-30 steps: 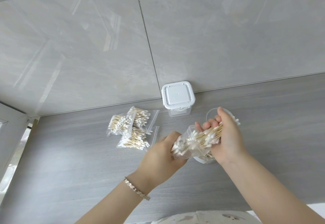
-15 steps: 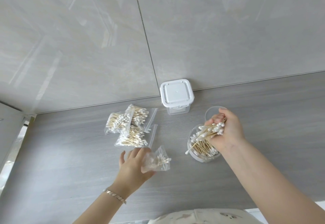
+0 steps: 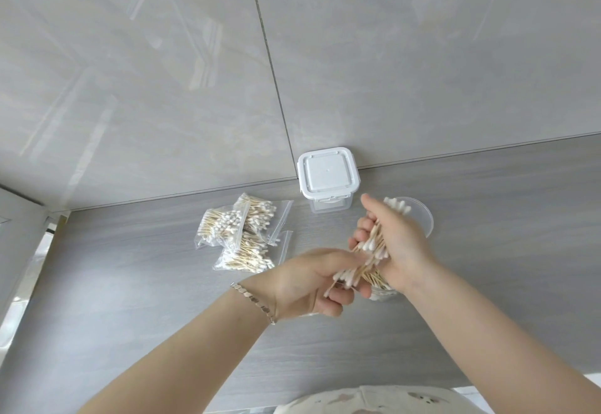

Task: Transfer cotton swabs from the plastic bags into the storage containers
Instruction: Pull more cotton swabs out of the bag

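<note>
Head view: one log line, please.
right hand grips swab bundle | left hand holds its lower end | round container beneath | square box lidded

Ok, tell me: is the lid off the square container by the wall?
No, the white lid sits flat on top of the square container, covering it.

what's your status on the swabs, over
Right hand grips swab bundle over round container; left hand pinches its lower ends. Three full bags wait. Nothing seen blocking.
</note>
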{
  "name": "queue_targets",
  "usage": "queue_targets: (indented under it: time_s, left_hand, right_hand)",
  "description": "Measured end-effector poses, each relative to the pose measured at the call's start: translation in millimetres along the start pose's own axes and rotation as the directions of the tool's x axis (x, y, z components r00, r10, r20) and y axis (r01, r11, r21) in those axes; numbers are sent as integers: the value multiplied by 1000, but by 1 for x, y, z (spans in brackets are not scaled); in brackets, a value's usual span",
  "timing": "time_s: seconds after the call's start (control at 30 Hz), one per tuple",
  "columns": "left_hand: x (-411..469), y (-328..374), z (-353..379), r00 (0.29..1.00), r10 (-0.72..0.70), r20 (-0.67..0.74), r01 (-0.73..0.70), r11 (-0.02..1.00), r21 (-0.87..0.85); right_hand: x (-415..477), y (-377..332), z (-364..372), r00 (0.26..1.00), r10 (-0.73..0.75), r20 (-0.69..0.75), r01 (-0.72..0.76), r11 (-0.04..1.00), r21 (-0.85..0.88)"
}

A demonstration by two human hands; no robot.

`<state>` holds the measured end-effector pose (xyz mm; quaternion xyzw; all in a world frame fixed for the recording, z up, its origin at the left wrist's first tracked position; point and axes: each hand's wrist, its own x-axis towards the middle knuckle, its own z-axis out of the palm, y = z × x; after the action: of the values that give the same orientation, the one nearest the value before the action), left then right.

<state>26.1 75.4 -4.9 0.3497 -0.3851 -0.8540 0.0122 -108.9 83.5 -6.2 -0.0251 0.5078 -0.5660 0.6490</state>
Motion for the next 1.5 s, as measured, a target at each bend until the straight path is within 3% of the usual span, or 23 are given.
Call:
queue_targets:
  time_s: [0.1, 0.17, 0.23, 0.33, 0.5, 0.6, 0.77, 0.9, 0.97, 1.1, 1.23, 1.3, 1.4, 1.5]
  left_hand:
    - [-1, 5, 10, 998, -46, -40, 54, 972, 230]
    - [-2, 4, 17, 998, -25, -58, 47, 913, 405]
    - [-3, 1, 20, 995, 19, -100, 31, 879, 476]
    - [-5, -2, 20, 984, 84, -160, 5, 873, 487]
    - [-9, -4, 22, 966, 69, -250, 52, 892, 450]
    - [-7, -10, 23, 950, 105, -294, 67, 852, 519]
    - [-10, -15, 21, 966, 138, -216, 13, 815, 580]
    - [-13, -18, 16, 977, 159, -141, -60, 843, 535]
    - [-14, -18, 15, 974, 183, -135, -92, 861, 500]
    - [-14, -16, 12, 950, 228, -214, -141, 923, 359]
    - [-11, -16, 9, 921, 255, -293, -180, 949, 261]
    - [-8, -15, 14, 921, 252, -297, -169, 946, 278]
    - [-4, -12, 21, 904, 247, -350, -107, 921, 374]
    - [0, -10, 22, 869, 332, -366, -13, 755, 656]
  right_hand:
    - [-6, 6, -4, 999, -20, 41, 29, 976, -214]
    - [-9, 8, -6, 998, -40, 49, 50, 976, -212]
    - [-9, 8, -5, 998, -51, 34, 54, 992, -112]
    - [-9, 6, -3, 999, -31, -25, 32, 999, 36]
    - [-8, 6, -6, 999, -27, -43, 34, 986, 162]
    - [-7, 3, -5, 996, -61, -60, 73, 969, 235]
    - [-2, -13, -12, 997, -78, -25, 81, 897, 434]
    - [7, -33, -26, 999, -32, 34, 4, 788, 616]
    - [9, -37, -31, 999, -27, 37, -1, 782, 624]
    - [5, -32, -35, 999, 25, 30, -37, 861, 508]
    - [-5, -7, -25, 999, 50, 19, -51, 997, 58]
    - [-11, 9, -14, 999, -21, 25, 25, 983, -180]
    - [-17, 25, -3, 983, -176, 55, 182, 878, -443]
    - [-15, 29, -3, 980, -191, 47, 186, 822, -539]
